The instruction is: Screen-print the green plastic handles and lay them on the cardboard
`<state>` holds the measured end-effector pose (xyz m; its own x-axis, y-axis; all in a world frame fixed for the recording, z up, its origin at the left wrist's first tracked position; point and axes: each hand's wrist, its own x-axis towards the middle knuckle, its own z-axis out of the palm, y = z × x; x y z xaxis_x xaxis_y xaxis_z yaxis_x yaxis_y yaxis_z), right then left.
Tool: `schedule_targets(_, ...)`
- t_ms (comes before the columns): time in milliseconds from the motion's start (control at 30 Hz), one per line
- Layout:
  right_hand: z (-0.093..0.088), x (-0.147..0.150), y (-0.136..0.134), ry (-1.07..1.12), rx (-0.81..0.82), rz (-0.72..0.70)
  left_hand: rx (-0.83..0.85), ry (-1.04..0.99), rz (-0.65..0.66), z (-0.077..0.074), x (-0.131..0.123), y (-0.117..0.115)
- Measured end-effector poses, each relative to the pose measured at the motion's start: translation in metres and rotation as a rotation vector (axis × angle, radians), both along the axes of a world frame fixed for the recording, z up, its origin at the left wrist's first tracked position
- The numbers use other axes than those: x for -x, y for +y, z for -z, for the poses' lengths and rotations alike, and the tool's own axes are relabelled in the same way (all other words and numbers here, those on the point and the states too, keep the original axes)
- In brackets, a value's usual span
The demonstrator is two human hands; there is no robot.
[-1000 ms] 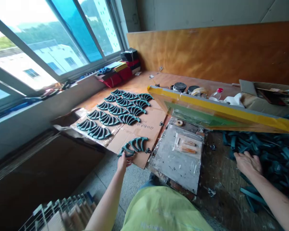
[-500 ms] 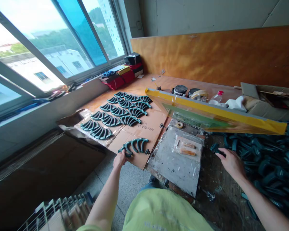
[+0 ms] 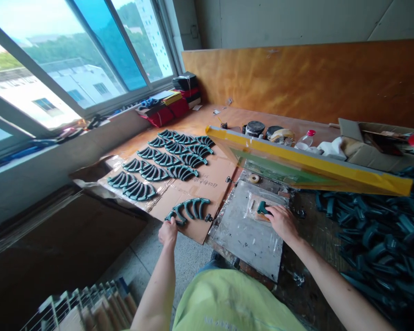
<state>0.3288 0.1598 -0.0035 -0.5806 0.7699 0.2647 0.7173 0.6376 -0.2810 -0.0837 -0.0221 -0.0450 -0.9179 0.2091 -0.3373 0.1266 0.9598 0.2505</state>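
My left hand (image 3: 168,231) is closed on the end of a dark green curved plastic piece (image 3: 180,222) at the near edge of a cardboard sheet (image 3: 179,195). That piece lies at the left end of a short row of similar curved pieces (image 3: 193,208). Over the grey board (image 3: 234,234), my right hand (image 3: 283,224) pinches another dark green plastic piece (image 3: 262,208), just above a small pad in clear plastic (image 3: 251,207). Its lower part is hidden by my fingers. Several fanned rows of the same pieces (image 3: 165,158) cover the far part of the cardboard.
A big heap of dark green pieces (image 3: 382,239) lies at the right. A yellow-edged panel (image 3: 307,158) slants across the bench behind the grey board. Beyond it stand black-lidded tubs (image 3: 255,128), a red-capped bottle (image 3: 307,139) and a cardboard box (image 3: 372,142). A tape roll (image 3: 254,178) lies nearby.
My right hand has moved left from beside the heap to over the grey board, carrying the dark green piece. My left hand stays at the end of the short row.
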Motion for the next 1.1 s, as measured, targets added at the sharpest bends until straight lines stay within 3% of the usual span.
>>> schedule_targets(367,-0.002,0.021,-0.006,-0.11,-0.049,-0.039,-0.058,0.061,0.05,-0.004,0.009,0.002)
schedule_targets(467,-0.001,0.023,-0.008,-0.086,-0.061,-0.025,-0.122,0.177,0.092,-0.008,-0.012,0.008)
schedule_targets(600,0.001,0.023,-0.01,-0.084,-0.086,-0.006,-0.216,0.27,0.258,-0.004,-0.056,0.031)
schedule_targets(767,0.007,0.02,-0.011,-0.097,-0.121,-0.01,-0.109,0.215,0.296,0.007,-0.082,0.06)
schedule_targets(900,0.014,0.017,-0.011,-0.09,-0.151,0.002,-0.088,0.218,0.341,0.007,-0.074,0.062)
schedule_targets(1100,0.019,0.015,-0.011,-0.062,-0.179,0.011,-0.142,0.184,0.58,-0.005,-0.033,0.052)
